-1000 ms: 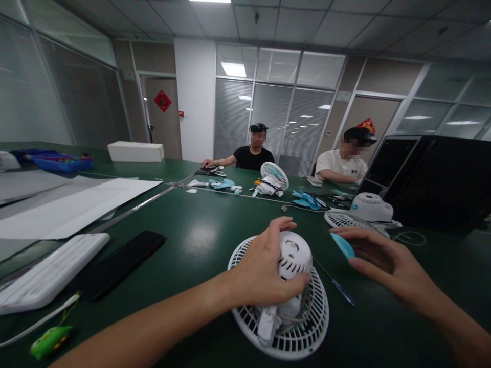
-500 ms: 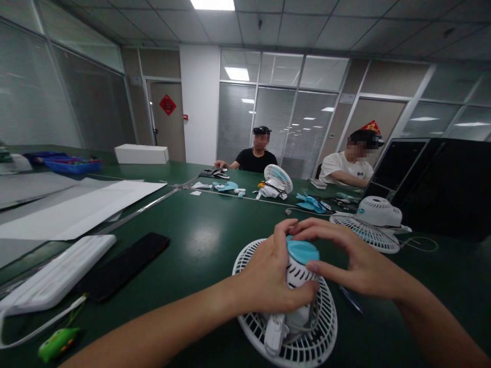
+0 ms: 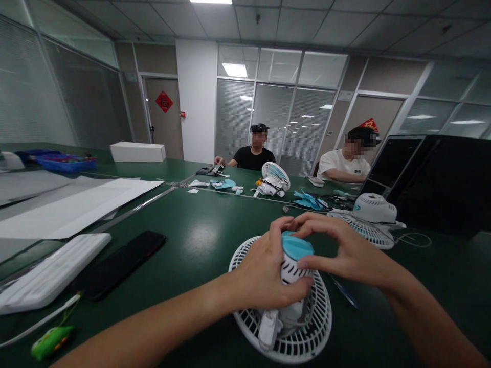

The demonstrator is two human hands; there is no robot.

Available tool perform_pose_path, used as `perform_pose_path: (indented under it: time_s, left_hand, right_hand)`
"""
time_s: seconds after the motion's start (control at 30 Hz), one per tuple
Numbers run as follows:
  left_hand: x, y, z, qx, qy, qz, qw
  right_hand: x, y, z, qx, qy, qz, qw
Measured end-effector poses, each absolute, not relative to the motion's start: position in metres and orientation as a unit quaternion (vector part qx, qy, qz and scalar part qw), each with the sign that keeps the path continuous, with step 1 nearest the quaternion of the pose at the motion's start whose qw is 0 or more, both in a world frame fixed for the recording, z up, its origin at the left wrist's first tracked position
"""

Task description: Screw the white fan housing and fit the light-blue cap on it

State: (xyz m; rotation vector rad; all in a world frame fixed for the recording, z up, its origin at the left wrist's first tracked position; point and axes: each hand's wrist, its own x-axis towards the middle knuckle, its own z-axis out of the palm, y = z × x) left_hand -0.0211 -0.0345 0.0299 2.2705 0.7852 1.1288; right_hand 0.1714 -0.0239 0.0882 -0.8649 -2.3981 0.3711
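Note:
A small white electric fan [image 3: 320, 324] lies face down on the green table, its round grille under the motor housing. A light blue round cap [image 3: 297, 248] sits on top of the slotted housing. My left hand [image 3: 264, 271] is wrapped around the housing, its thumb on the near side. Curving over from the right, my right hand [image 3: 347, 248] has its thumb and fingers around the edge of the blue cap. Its fingertips on the far side are partly hidden. A white clip-like part [image 3: 269, 329] hangs at the housing's near side.
A pen [image 3: 345, 294] lies right of the fan. A second fan [image 3: 372, 207] stands before black computer cases [image 3: 441, 184]. Left are a black phone [image 3: 123, 263], a white power strip-like block [image 3: 57, 268] and paper sheets [image 3: 84, 204]. Two people sit across the table.
The view has shifted slightly, so the fan and both hands appear a little further left and higher. My right fingers are a little more bent around the cap; my left hand keeps its hold.

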Motion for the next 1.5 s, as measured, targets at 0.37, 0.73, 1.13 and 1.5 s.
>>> perform_pose_path:
  time_s: [0.37,0.73,1.13,1.5]
  left_hand:
    - [-0.024,-0.033,0.033,0.834,0.263,0.422,0.239]
    - [-0.025,-0.032,0.033,0.813,0.274,0.442,0.262]
    - [-0.031,-0.026,0.051,0.826,0.301,0.438,0.189]
    - [-0.04,-0.019,0.054,0.852,0.206,0.38,0.295]
  right_hand:
    - [0.162,-0.025,0.085,-0.347,-0.876,0.109,0.316]
    - [0.165,-0.02,-0.007,-0.32,-0.766,0.19,0.525]
    - [0.157,-0.028,-0.025,-0.349,-0.725,0.254,0.537]
    - [0.157,-0.028,-0.02,-0.332,-0.73,0.263,0.536]
